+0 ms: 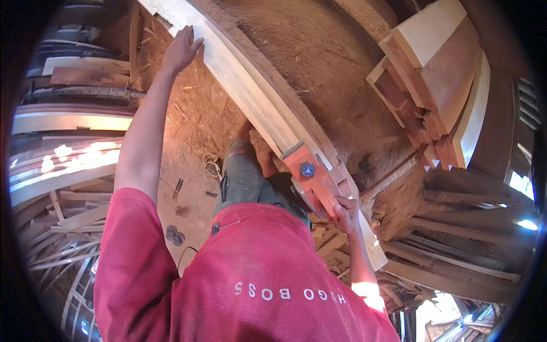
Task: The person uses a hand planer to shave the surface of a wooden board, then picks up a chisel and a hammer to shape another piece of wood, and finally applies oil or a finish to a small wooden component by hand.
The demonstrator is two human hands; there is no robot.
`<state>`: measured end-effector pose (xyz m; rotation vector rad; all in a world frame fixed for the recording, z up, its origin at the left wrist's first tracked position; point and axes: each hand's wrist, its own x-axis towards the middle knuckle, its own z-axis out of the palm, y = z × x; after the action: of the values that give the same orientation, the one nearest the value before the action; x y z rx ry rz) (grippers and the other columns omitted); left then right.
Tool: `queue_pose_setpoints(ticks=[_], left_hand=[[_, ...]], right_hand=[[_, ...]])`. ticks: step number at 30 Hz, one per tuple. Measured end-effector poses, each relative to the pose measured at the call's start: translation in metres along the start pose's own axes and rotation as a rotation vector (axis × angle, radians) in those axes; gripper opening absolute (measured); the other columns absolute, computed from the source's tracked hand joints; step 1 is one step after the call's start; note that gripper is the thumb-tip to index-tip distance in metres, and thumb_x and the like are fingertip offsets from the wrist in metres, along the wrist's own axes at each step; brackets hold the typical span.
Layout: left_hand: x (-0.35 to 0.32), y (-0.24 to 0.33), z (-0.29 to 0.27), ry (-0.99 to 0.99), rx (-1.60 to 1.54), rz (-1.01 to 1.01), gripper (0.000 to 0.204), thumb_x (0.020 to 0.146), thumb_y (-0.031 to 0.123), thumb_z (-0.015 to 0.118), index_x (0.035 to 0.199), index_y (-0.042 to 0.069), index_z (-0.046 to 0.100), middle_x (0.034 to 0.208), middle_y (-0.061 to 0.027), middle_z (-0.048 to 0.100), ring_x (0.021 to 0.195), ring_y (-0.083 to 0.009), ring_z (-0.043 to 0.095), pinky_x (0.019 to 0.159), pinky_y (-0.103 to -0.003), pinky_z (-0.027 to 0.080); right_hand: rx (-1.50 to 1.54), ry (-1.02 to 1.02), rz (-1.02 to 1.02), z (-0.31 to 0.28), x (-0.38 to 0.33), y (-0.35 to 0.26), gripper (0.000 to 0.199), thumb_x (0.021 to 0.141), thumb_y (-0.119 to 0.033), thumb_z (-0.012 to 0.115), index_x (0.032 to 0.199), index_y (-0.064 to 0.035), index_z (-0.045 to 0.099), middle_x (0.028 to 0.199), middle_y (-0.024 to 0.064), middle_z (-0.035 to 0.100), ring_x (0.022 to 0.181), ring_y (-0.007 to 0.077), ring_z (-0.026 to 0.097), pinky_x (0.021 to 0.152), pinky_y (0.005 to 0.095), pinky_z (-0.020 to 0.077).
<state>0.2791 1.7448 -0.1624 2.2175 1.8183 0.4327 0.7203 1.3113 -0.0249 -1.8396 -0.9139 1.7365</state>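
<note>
A long pale wooden board [239, 82] runs slantwise from the top left to the lower right. On its near edge, toward the far left end, rests my left hand [182, 50], with the thumb apart from the fingers. My right hand [346, 214] is closed around the rear of an orange-red hand-held power tool [320, 181] with a round blue badge. This tool sits on the board's lower right part; its underside is hidden. Part of my right hand's grip is hidden too.
Thick wooden pieces [439, 62] are stacked at the upper right. More planks [74, 122] lie piled along the left, and offcuts [456, 251] fill the lower right. Sawdust and shavings cover the ground [194, 119]. A coiled ring [212, 165] and small dark objects [175, 235] lie there.
</note>
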Motion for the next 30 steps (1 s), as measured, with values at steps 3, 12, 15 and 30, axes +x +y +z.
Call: queue_pose_setpoints(ticks=[3, 12, 15, 30], left_hand=[[0.014, 0.012, 0.000, -0.268, 0.168, -0.063, 0.066, 0.094, 0.047, 0.056, 0.143, 0.004, 0.046, 0.152, -0.0172, 0.041, 0.139, -0.0328, 0.041, 0.112, -0.041, 0.037], [0.013, 0.006, -0.004, -0.256, 0.121, -0.104, 0.072, 0.089, 0.047, 0.066, 0.142, 0.003, 0.047, 0.151, -0.0175, 0.042, 0.135, -0.0328, 0.045, 0.111, -0.040, 0.039], [0.014, 0.015, -0.008, -0.244, 0.099, -0.098, 0.067, 0.089, 0.042, 0.067, 0.141, 0.004, 0.049, 0.150, -0.0167, 0.043, 0.133, -0.0328, 0.049, 0.109, -0.041, 0.041], [0.006, -0.021, -0.021, -0.089, -0.312, -0.168, 0.044, 0.096, 0.020, 0.050, 0.137, 0.006, 0.054, 0.128, -0.0248, 0.061, 0.120, -0.0387, 0.058, 0.102, -0.042, 0.045]], right_hand=[[-0.048, -0.010, -0.012, -0.002, 0.003, 0.001, 0.062, 0.087, -0.054, 0.057, 0.097, 0.0055, 0.069, 0.065, 0.0077, 0.061, 0.057, 0.0140, 0.058, 0.053, 0.0299, 0.0455], [0.034, -0.118, -0.086, 0.038, 0.081, -0.073, 0.047, 0.096, -0.042, 0.058, 0.090, 0.0030, 0.069, 0.061, 0.0045, 0.059, 0.050, 0.0110, 0.056, 0.047, 0.0275, 0.0434], [0.015, -0.146, -0.112, 0.056, 0.113, -0.103, 0.046, 0.097, -0.042, 0.057, 0.085, 0.0015, 0.067, 0.060, 0.0038, 0.058, 0.049, 0.0106, 0.056, 0.046, 0.0270, 0.0431], [-0.033, -0.175, -0.334, 0.155, 0.269, -0.242, 0.059, 0.095, -0.055, 0.054, 0.080, 0.0019, 0.064, 0.055, 0.0047, 0.057, 0.051, 0.0119, 0.058, 0.047, 0.0309, 0.0434]])
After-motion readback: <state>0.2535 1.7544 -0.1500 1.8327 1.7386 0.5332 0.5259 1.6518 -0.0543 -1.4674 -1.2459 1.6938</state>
